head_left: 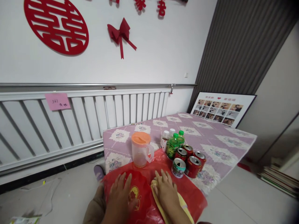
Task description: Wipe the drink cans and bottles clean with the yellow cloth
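My left hand (120, 194) lies with spread fingers on a red scalloped plate (146, 189) that has a gold pattern. My right hand (166, 189) rests flat on a folded yellow cloth (156, 196), its fingers stretched out. Both plate and cloth lie on a red plastic sheet (197, 200) over the table's near corner. Just beyond the plate stands a clear pitcher (140, 152) with an orange lid. To the right of the pitcher are bottles with green caps (173, 146) and white caps (164, 141). Several opened red cans (193, 168) and one teal-and-white can (178, 168) stand upright near my right hand.
A purple floral tablecloth (158, 124) covers the table. Behind it runs a white radiator (121, 109) with a pink note (57, 101). A photo board (220, 107) leans at the far right end. Stacked books or boards (277, 180) lie right of the table.
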The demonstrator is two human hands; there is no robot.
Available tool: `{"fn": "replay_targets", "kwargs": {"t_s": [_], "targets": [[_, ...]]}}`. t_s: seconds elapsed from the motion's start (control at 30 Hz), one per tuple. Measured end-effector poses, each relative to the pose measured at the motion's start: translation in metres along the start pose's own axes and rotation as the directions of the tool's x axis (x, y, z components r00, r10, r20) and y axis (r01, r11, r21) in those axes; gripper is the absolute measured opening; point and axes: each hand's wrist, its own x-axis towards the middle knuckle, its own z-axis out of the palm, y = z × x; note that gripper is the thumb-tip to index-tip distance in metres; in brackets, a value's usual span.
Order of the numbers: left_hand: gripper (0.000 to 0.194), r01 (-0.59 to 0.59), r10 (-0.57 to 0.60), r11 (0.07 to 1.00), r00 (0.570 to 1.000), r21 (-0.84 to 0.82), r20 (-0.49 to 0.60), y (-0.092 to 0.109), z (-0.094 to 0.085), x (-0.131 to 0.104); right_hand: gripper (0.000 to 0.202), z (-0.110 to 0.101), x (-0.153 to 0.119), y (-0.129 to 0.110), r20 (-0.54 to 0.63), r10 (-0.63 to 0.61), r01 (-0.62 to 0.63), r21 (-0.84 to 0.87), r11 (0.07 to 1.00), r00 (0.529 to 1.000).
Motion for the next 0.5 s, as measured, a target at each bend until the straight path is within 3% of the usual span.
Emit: {"fn": "replay_targets", "kwargs": {"t_s": [0.03, 0.1, 0.23, 0.37, 0.5], "targets": [[0.080, -0.018, 0.018, 1.000, 0.999, -0.007, 0.043, -0.001, 0.010, -0.002, 0.057, 0.010, -0.001, 0.003, 0.061, -0.008, 0.007, 0.017, 1.000, 0.998], [0.084, -0.040, 0.043, 0.999, 0.996, -0.036, 0.075, -0.003, 0.028, -0.005, 0.056, 0.024, -0.002, 0.006, 0.065, -0.034, 0.032, 0.034, 0.999, 0.997], [0.083, -0.054, 0.056, 0.990, 0.998, -0.128, 0.012, -0.008, 0.048, -0.003, 0.056, 0.029, -0.005, 0.008, 0.043, -0.040, 0.037, 0.050, 0.998, 0.998], [0.071, -0.060, 0.013, 0.930, 0.991, -0.363, -0.130, 0.003, 0.044, 0.016, 0.056, 0.026, -0.006, 0.007, 0.054, -0.020, 0.017, 0.056, 0.998, 0.998], [0.063, -0.117, -0.013, 0.707, 0.984, -0.697, -0.178, 0.037, 0.025, 0.049, 0.055, 0.028, -0.007, 0.009, 0.037, -0.027, 0.025, 0.073, 0.997, 0.999]]}}
